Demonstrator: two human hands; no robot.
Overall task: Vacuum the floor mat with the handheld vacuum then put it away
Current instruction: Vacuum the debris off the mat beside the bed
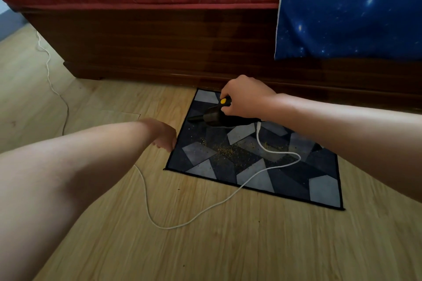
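One handheld vacuum [212, 117], likely light and rigid, at the far left corner of the mat [324, 189], gripped at its yellow-buttoned handle by the right hand [244, 98], limp cord [228, 198] trailing; left hand [165, 134] by the mat's edge, grasp unclear.

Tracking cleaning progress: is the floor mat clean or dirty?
Dirty: crumbs lie scattered across the middle of the floor mat; the right hand grips the handheld vacuum near its far edge.

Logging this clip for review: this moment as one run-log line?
right hand: grips handheld vacuum over floor mat | left hand: at mat's left edge, grip unclear | crumbs: mid-mat | cord: across mat
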